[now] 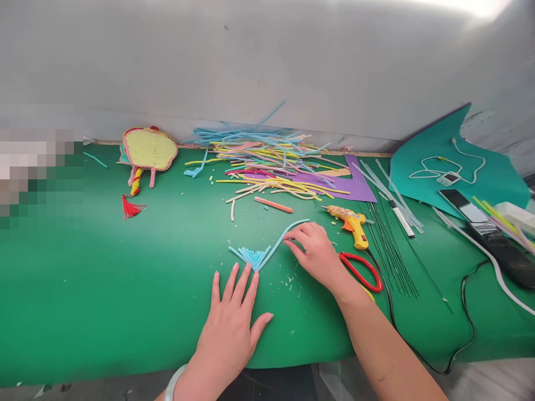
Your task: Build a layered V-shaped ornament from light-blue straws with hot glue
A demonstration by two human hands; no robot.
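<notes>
A small fan-shaped piece made of light blue pipe cleaners [253,257] lies on the green table. My left hand [232,317] is flat with its fingers spread, its fingertips at the lower point of that piece. A long light blue pipe cleaner [276,245] runs from the same point up and to the right, its far end curving right. My right hand [311,249] pinches this strip between thumb and index finger, partway along its length.
Behind lies a pile of coloured pipe cleaners [259,150] on purple sheet. To the right are a yellow glue gun [354,225] with a black cord, red-handled scissors [363,273], thin green wires [388,250] and a black phone [455,203]. A fan-shaped craft [150,149] lies back left.
</notes>
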